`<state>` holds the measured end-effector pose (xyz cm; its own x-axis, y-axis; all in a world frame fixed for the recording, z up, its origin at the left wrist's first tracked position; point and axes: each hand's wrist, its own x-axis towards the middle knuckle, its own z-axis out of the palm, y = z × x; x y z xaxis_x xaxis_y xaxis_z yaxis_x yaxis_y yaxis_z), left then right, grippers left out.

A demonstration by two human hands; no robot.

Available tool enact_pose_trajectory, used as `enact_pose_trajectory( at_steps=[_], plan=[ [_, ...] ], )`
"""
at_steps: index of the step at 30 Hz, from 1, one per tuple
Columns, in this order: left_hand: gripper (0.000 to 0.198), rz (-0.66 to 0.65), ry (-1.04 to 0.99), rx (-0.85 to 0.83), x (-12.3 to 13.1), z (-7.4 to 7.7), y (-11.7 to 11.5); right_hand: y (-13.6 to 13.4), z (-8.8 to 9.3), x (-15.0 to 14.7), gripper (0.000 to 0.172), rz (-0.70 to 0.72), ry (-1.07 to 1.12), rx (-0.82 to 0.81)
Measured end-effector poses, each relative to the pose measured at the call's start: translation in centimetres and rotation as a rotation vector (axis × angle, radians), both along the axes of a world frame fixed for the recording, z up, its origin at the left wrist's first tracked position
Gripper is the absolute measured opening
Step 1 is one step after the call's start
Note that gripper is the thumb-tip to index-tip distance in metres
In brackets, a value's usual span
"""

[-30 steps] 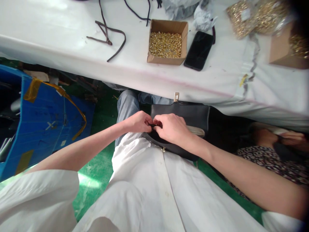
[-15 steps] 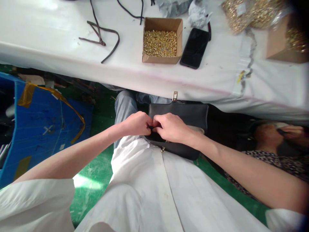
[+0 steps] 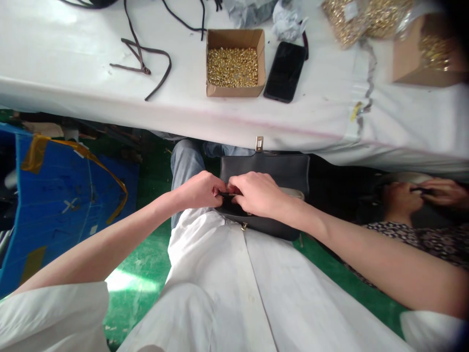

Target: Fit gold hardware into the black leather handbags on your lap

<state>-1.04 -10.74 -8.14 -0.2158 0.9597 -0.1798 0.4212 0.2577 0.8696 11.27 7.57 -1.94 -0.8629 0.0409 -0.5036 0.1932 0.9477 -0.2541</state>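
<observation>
A black leather handbag (image 3: 278,171) with a gold clasp (image 3: 259,143) lies on my lap, just under the table's edge. My left hand (image 3: 200,189) and my right hand (image 3: 254,194) meet at the bag's near left corner. Both are closed in a pinch on a small black part of the bag, perhaps a strap end or tab. My fingers hide most of that part. A small gold fitting (image 3: 243,227) shows at the bag's near edge, below my right hand.
The white table (image 3: 73,63) carries an open cardboard box of gold hardware (image 3: 233,66), a black phone (image 3: 285,71), dark straps (image 3: 141,54), bagged gold parts (image 3: 351,22) and another box (image 3: 425,54). A blue carton (image 3: 62,195) stands at left. Another person (image 3: 421,215) sits at right.
The view has drifted so the table things sit lower and further left. My hands stay pinched together at the bag's corner, with only small finger movement.
</observation>
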Motion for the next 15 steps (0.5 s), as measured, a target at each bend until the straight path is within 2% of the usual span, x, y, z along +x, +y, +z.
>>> enact_pose_trajectory(
  at_steps=[8,15],
  plan=[
    [0.010,-0.056,0.126,-0.022,0.0,0.6,0.8,0.6,-0.4,0.0,0.008,-0.071,0.009,-0.092],
    [0.016,0.008,-0.017,0.018,0.2,-0.4,0.3,0.6,-0.5,0.4,0.012,0.066,0.082,-0.080]
  ],
)
